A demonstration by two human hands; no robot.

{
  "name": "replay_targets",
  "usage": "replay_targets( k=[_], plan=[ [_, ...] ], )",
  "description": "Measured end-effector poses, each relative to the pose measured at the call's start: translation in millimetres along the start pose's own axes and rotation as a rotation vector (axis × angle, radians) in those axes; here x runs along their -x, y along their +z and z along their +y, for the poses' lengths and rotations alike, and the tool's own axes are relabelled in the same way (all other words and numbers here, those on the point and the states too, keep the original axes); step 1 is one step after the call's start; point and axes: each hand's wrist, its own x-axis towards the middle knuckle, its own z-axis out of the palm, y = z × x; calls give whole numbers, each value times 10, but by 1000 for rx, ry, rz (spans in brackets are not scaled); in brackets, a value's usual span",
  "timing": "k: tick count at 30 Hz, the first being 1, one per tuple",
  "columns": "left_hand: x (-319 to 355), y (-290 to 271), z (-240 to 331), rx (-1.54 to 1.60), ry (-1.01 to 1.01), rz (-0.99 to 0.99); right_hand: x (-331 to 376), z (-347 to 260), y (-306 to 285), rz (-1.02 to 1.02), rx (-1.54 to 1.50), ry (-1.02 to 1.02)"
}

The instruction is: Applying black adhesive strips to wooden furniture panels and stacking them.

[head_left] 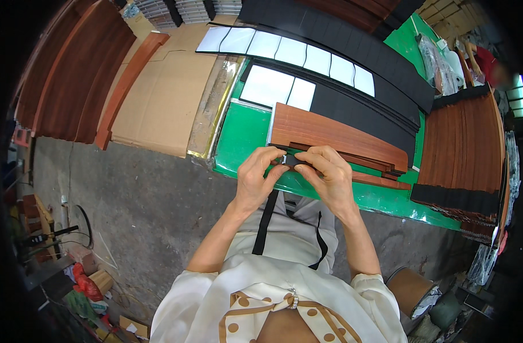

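Close to the front edge of the green-covered table (237, 132), my two hands meet over a small black piece (293, 161) with a pale, shiny bit at its left end. My left hand (254, 178) pinches that left end between thumb and fingers. On the other end, the thumb and fingers of my right hand (330, 176) are closed. The fingers hide part of the piece, so its exact kind cannot be made out. Just beyond my hands lie reddish-brown wooden slats (336, 134), partly stacked.
Black panels (353, 106) and a black strip with white rectangles (290, 50) lie behind the slats. Brown wood stacks stand at the right (460, 143) and left (73, 74). Flat cardboard (164, 94) covers the left surface. A brown drum (410, 290) stands at lower right.
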Motion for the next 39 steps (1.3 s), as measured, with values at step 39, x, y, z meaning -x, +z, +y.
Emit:
replay_targets(
  k=[39],
  plan=[
    [-131,-343,232,-370,247,-280,-214,836,-1268,52,-68,242]
  ],
)
